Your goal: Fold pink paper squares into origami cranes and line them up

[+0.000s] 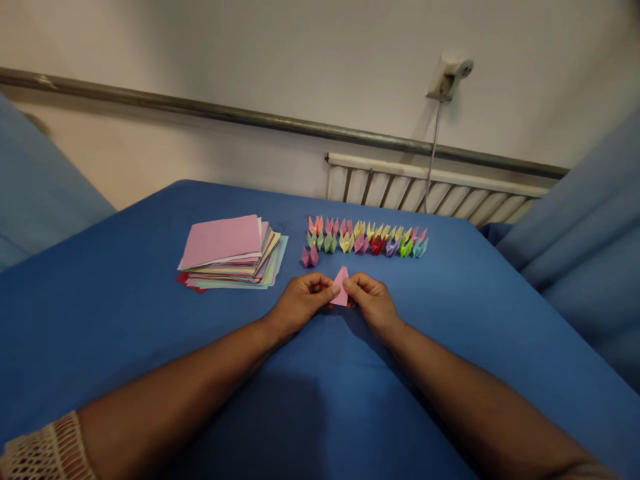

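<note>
A small piece of folded pink paper point(341, 291), narrow at the top and wider below, is held between my two hands. My left hand point(306, 297) pinches its left side, thumb on the front face. On the right side, my right hand point(373, 298) grips it the same way, thumb pressed near the edge. The fingers behind the paper are mostly hidden. Just beyond my hands stand rows of small folded paper figures point(361, 243) in several colours. One pink paper figure point(310, 257) sits by itself in front of them at the left.
A thick, uneven stack of coloured paper point(223, 243) lies left of the figures. The blue-covered table point(125, 300) ends at a wall with a metal rail point(280, 122), a white radiator point(390, 180) and a socket with a plugged-in cord point(445, 77). Blue curtains point(580, 227) hang at both sides.
</note>
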Tool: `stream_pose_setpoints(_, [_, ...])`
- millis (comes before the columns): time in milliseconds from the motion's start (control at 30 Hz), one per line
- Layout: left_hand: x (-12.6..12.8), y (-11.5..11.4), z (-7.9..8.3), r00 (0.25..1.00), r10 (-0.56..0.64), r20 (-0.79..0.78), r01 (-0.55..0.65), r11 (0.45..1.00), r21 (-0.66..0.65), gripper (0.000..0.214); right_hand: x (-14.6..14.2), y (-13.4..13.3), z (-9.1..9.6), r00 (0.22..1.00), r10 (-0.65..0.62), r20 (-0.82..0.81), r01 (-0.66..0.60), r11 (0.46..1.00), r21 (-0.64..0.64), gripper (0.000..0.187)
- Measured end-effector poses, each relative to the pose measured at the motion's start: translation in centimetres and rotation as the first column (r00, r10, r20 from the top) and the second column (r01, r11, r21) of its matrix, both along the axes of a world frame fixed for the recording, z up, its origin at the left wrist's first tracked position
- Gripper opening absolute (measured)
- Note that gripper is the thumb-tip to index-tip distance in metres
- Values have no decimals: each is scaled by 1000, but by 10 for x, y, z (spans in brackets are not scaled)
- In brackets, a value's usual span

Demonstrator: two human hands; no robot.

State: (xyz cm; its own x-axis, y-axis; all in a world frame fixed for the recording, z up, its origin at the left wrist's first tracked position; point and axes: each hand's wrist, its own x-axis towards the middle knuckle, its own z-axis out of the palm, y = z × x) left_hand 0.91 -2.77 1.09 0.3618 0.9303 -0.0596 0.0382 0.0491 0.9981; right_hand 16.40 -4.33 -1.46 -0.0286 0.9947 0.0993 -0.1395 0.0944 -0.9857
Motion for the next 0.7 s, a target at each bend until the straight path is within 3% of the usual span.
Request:
stream_pose_setpoints(133, [1, 1, -4, 999, -47, 4, 47, 998, -40, 29, 0, 0, 2, 996, -82, 37, 81, 996, 50, 35])
stream_pose_setpoints(333, [-1, 2, -4, 1000, 20, -21, -21, 999, -31, 31, -1, -1, 1, 996, -12, 88, 7, 999, 53, 38])
stream_pose_setpoints(467, [-2, 1, 0, 1000, -6, -31, 4, 998, -60, 32, 0, -2, -1, 996, -33, 88, 27, 997, 69, 36])
stream_pose_setpoints(700, [-1, 1, 0, 995, -13, 97, 28, 987, -155, 31, 3, -3, 0, 993, -35, 115, 24, 996, 89, 36])
